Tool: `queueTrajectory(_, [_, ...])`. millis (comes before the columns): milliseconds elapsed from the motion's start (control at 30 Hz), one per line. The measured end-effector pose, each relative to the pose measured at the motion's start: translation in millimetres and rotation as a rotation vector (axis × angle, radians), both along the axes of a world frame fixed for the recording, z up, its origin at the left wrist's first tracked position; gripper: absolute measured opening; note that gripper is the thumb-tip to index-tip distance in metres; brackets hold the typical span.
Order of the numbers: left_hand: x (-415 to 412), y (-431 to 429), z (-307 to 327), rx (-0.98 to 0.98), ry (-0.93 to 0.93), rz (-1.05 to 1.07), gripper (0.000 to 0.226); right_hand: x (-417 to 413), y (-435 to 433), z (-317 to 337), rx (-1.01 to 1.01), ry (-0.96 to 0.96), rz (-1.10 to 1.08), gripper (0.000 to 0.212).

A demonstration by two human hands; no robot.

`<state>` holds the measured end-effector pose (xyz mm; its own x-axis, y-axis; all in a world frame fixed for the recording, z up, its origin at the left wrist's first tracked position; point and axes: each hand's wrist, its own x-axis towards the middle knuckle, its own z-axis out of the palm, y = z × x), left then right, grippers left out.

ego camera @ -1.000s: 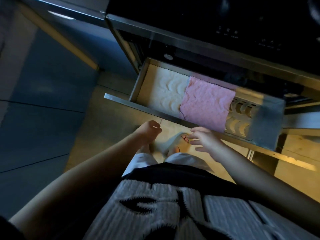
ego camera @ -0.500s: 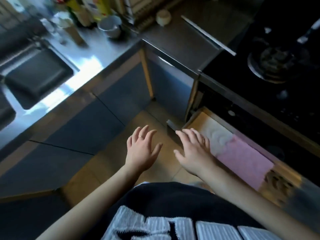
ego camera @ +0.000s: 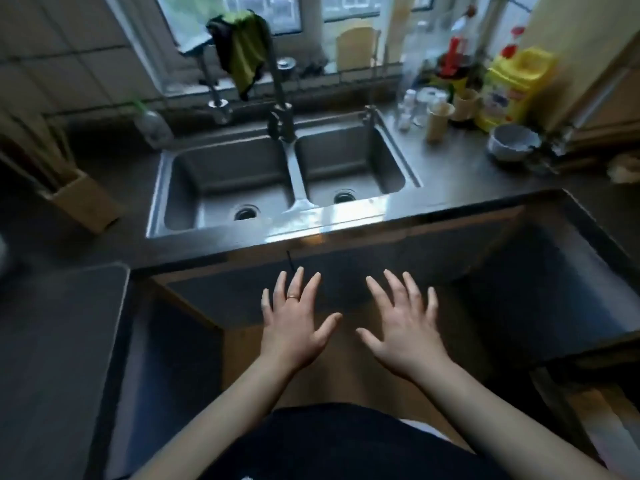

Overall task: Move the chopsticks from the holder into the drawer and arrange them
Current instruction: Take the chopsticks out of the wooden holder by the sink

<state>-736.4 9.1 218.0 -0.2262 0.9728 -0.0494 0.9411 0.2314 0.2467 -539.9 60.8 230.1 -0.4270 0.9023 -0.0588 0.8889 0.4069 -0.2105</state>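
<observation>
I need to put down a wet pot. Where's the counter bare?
Bare: the counter between the right basin and the white bowl, and the dark stretch between the left basin and the wooden block. Crowded: the back right corner, with bottles and cups.

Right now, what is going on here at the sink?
A person stands at the double sink with the left hand and right hand open, fingers spread, holding nothing. A wooden holder with long sticks, probably the chopsticks, stands untouched on the counter at the left. No drawer is in view.
</observation>
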Motion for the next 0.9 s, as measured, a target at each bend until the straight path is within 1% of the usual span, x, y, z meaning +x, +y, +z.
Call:
queueTrajectory(167, [-84.7, -27.6, 9.4, 0.038, -0.034, 0.253, 0.084, -100.3, 19.2, 10.7, 0.005, 0.006, 0.228, 0.087])
queueTrajectory(333, [-148.2, -53.8, 9.7, 0.088, -0.063, 0.484, 0.082, -186.5, 35.1, 20.5, 0.005, 0.025, 0.465, 0.082])
queueTrajectory(433, [-185.5, -62.1, 10.8, 0.122, -0.071, 0.614, 0.082, -238.6, 47.9, 22.9, -0.01, 0.052, 0.567, 0.081])
queueTrajectory(667, [-279.4, -44.6, 25.7, 0.191, -0.094, 0.809, 0.078, -369.5, 96.8, 31.0, -0.012, 0.131, 0.688, 0.076])
queueTrajectory(900, [-383.9, -2.2, 39.1, 0.286, -0.153, 0.907, 0.075, -491.4, 149.1, 49.0, -0.045, 0.216, 0.754, 0.074])
